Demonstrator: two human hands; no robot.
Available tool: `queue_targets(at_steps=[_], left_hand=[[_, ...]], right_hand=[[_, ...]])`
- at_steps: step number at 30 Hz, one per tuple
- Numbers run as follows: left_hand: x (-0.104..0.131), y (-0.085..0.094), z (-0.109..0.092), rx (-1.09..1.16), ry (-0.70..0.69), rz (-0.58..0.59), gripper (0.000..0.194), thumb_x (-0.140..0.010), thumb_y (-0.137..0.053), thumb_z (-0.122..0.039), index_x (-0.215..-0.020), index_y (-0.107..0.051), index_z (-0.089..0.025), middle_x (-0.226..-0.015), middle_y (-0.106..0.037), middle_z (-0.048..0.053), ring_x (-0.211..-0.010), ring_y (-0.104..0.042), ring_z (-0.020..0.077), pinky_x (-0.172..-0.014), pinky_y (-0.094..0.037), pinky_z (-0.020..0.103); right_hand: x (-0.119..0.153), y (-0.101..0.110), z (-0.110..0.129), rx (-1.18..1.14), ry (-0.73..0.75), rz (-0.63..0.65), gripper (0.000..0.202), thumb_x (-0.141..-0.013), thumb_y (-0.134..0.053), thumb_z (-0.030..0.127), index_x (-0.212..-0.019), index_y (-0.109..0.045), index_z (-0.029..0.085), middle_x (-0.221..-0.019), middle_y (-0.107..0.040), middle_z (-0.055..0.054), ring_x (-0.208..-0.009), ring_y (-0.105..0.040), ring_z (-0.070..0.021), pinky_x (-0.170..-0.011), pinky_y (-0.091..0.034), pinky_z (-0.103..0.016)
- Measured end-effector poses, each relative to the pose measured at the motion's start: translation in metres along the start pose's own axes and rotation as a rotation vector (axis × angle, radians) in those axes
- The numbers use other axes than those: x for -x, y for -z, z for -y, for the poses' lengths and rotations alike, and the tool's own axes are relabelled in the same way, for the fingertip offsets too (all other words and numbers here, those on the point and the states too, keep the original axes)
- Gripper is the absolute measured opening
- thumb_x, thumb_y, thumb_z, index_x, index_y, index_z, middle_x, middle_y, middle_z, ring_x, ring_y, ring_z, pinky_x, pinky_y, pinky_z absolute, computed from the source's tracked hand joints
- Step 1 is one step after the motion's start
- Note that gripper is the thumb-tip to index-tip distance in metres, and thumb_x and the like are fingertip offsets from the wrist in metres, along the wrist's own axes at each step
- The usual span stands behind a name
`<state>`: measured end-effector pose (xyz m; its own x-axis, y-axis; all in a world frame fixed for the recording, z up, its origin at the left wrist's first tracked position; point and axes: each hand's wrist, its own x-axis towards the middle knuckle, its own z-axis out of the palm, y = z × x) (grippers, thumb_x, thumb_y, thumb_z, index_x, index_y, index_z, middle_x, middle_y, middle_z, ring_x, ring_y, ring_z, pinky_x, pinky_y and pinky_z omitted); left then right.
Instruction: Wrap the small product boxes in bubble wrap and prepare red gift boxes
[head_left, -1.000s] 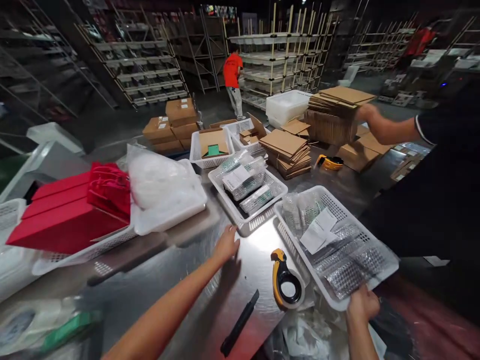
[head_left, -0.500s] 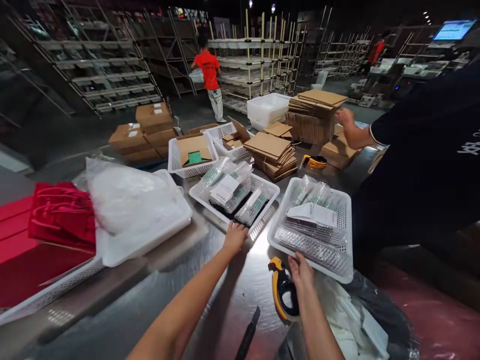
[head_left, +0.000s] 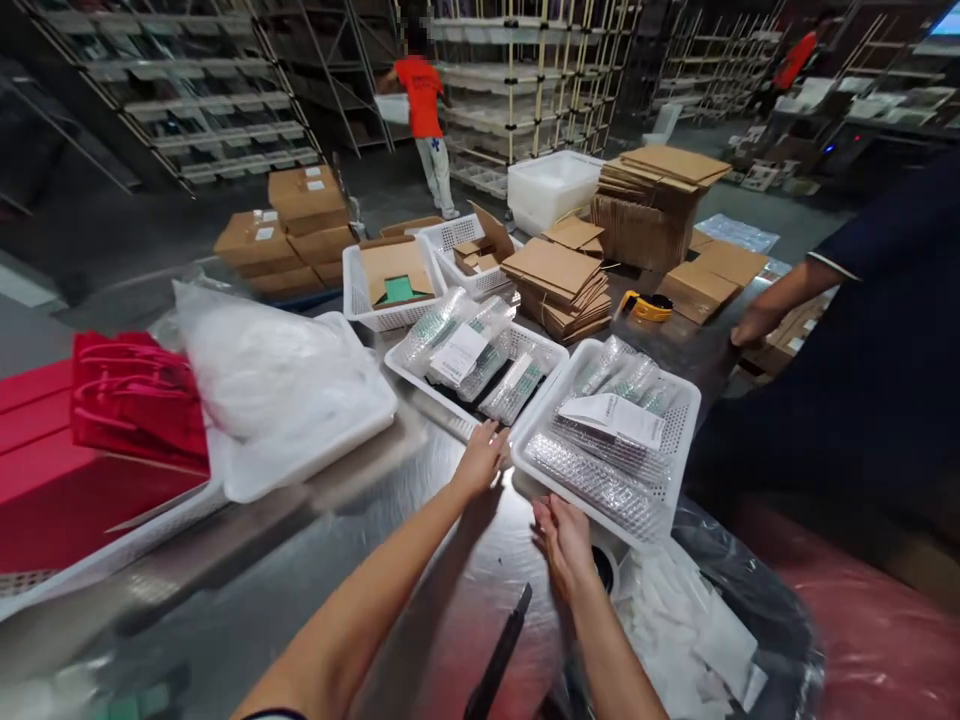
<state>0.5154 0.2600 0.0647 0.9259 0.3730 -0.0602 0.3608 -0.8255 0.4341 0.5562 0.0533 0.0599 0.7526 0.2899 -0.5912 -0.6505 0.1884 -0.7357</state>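
Note:
My left hand (head_left: 482, 460) rests its outstretched fingers against the near rim of a white perforated basket (head_left: 442, 412). Bubble-wrapped packs (head_left: 512, 388) and a white printed slip (head_left: 458, 354) lie inside that basket. Just below the near edge of a second white basket (head_left: 679, 440) is my right hand (head_left: 564, 540), fingers loosely extended and nothing visible in them. This basket holds bubble-wrapped bundles (head_left: 596, 478) and a folded paper (head_left: 615, 418). A tape dispenser (head_left: 604, 570) is mostly hidden behind my right wrist. Between my forearms lies a black utility knife (head_left: 501, 650).
Flattened cardboard stacks (head_left: 555, 270) and a yellow tape dispenser (head_left: 646, 306) sit behind the baskets. Red bags (head_left: 139, 410) and a filled plastic bag (head_left: 262, 370) are left. A co-worker's arm (head_left: 780, 300) reaches in at right. A bag of white scraps (head_left: 690, 630) hangs lower right.
The right basket has shifted left against the middle one. My right hand has moved left, covering much of the near tape dispenser. The co-worker's hand has come away from the cardboard stack.

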Motion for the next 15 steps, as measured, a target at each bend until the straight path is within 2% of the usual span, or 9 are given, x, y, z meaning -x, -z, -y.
queue_targets(at_steps=[2,4,7,9,10,12,15], left_hand=[[0.049,-0.020,0.007,0.123,0.049,-0.123,0.050,-0.093,-0.050,-0.017,-0.143,-0.055,-0.014,-0.157,-0.047,0.019,-0.147,-0.041,0.0310,-0.124,-0.032,0.054],[0.116,-0.046,0.015,0.234,0.165,-0.163,0.044,-0.094,-0.049,-0.022,-0.136,-0.060,-0.017,-0.154,-0.051,0.017,-0.143,-0.048,0.0299,-0.121,-0.039,0.054],[0.228,-0.083,0.021,0.313,0.428,-0.096,0.037,-0.090,-0.047,-0.027,-0.117,-0.071,-0.018,-0.139,-0.064,0.016,-0.132,-0.059,0.0306,-0.116,-0.045,0.053],[0.292,-0.098,0.016,0.373,0.579,-0.033,0.035,-0.086,-0.048,-0.027,-0.109,-0.074,-0.020,-0.133,-0.068,0.014,-0.128,-0.063,0.0302,-0.114,-0.047,0.051],[0.317,-0.103,0.010,0.404,0.638,-0.021,0.035,-0.085,-0.048,-0.027,-0.107,-0.075,-0.020,-0.133,-0.069,0.014,-0.127,-0.064,0.0300,-0.114,-0.047,0.050],[0.354,-0.105,-0.002,0.460,0.729,-0.024,0.036,-0.083,-0.050,-0.028,-0.105,-0.076,-0.021,-0.133,-0.070,0.013,-0.126,-0.064,0.0295,-0.115,-0.047,0.048],[0.381,-0.098,-0.017,0.541,0.806,-0.072,0.037,-0.079,-0.051,-0.030,-0.105,-0.076,-0.021,-0.128,-0.072,0.013,-0.124,-0.065,0.0289,-0.114,-0.047,0.045]], right_hand=[[0.014,0.029,0.005,0.288,0.028,0.130,0.050,-0.066,-0.083,0.062,-0.077,-0.064,0.017,-0.075,-0.072,-0.004,-0.065,-0.069,-0.0186,-0.059,-0.056,-0.028],[0.027,0.062,0.004,0.708,0.194,0.176,0.049,-0.079,-0.068,0.066,-0.076,-0.066,0.017,-0.075,-0.071,-0.008,-0.066,-0.068,-0.0213,-0.061,-0.054,-0.032],[0.040,0.100,-0.010,1.379,0.552,0.147,0.032,-0.089,-0.062,0.047,-0.088,-0.070,0.016,-0.091,-0.074,-0.013,-0.088,-0.070,-0.0286,-0.082,-0.053,-0.039],[0.043,0.114,-0.025,1.713,0.672,0.164,0.021,-0.089,-0.061,0.031,-0.098,-0.070,0.014,-0.097,-0.074,-0.015,-0.095,-0.069,-0.0313,-0.090,-0.050,-0.042],[0.043,0.118,-0.033,1.827,0.699,0.188,0.019,-0.090,-0.059,0.025,-0.099,-0.070,0.014,-0.096,-0.073,-0.015,-0.094,-0.069,-0.0312,-0.090,-0.050,-0.042],[0.040,0.127,-0.045,1.951,0.765,0.259,0.019,-0.092,-0.052,0.018,-0.097,-0.070,0.014,-0.092,-0.072,-0.014,-0.090,-0.069,-0.0296,-0.087,-0.050,-0.041],[0.024,0.141,-0.052,1.944,0.957,0.406,0.027,-0.092,-0.045,0.013,-0.098,-0.071,0.019,-0.091,-0.073,-0.011,-0.088,-0.069,-0.0270,-0.092,-0.049,-0.041]])
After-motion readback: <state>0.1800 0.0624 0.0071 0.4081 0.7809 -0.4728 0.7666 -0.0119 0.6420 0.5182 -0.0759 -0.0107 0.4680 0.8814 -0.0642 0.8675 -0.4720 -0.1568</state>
